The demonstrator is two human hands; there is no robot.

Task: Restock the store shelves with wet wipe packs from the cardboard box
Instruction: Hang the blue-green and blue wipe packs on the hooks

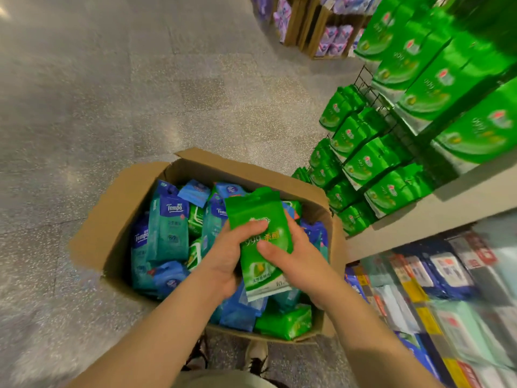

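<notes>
An open cardboard box [120, 208] stands on the floor in front of me, filled with several blue and green wet wipe packs. Above the box both hands hold one green wet wipe pack [257, 217] upright. My left hand [232, 256] grips its left edge with the thumb across the front. My right hand [293, 256] grips its right side, thumb pressed on the front. To the right, a shelf [436, 217] carries rows of matching green packs [377, 161], some hanging on wire hooks.
Below the green row, a lower shelf holds blue, white and pale green packs [447, 275]. Wooden display racks with purple packs [333, 37] stand at the far end. Speckled grey floor [112, 93] stretches left of the box. My shoe [256, 357] is beside the box's near edge.
</notes>
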